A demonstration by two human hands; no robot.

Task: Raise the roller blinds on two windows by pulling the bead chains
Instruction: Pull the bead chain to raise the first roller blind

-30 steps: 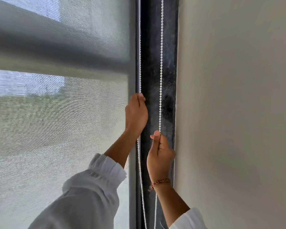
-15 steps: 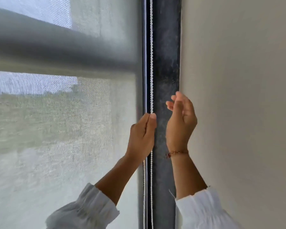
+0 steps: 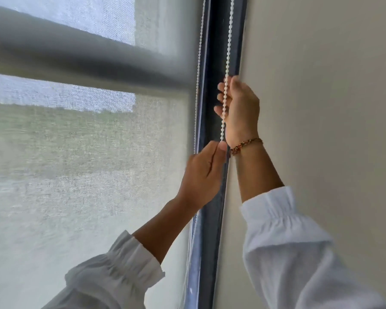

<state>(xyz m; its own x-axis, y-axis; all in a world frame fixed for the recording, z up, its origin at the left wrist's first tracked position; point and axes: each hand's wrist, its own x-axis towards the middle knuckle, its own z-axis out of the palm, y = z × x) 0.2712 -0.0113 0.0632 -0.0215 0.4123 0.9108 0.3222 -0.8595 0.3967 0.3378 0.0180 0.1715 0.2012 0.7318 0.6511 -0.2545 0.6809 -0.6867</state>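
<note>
A grey see-through roller blind [image 3: 87, 163] covers the window on the left. A white bead chain [image 3: 228, 41] hangs in two strands along the dark window frame [image 3: 216, 52]. My right hand [image 3: 240, 112], with a bracelet at the wrist, is raised high beside the wall, its fingers curled around the right strand. My left hand [image 3: 203, 175] sits just below it and pinches the same strand between thumb and fingers. The left strand [image 3: 198, 63] runs free along the blind's edge.
A plain beige wall [image 3: 321, 108] fills the right side, close to my right arm. A dark horizontal bar [image 3: 76, 61] of the window shows through the blind. Both my arms wear white gathered sleeves.
My right hand, open half a second ago, has risen and closed on the right strand. My left hand has dropped lower while holding the chain. The view has shifted left.
</note>
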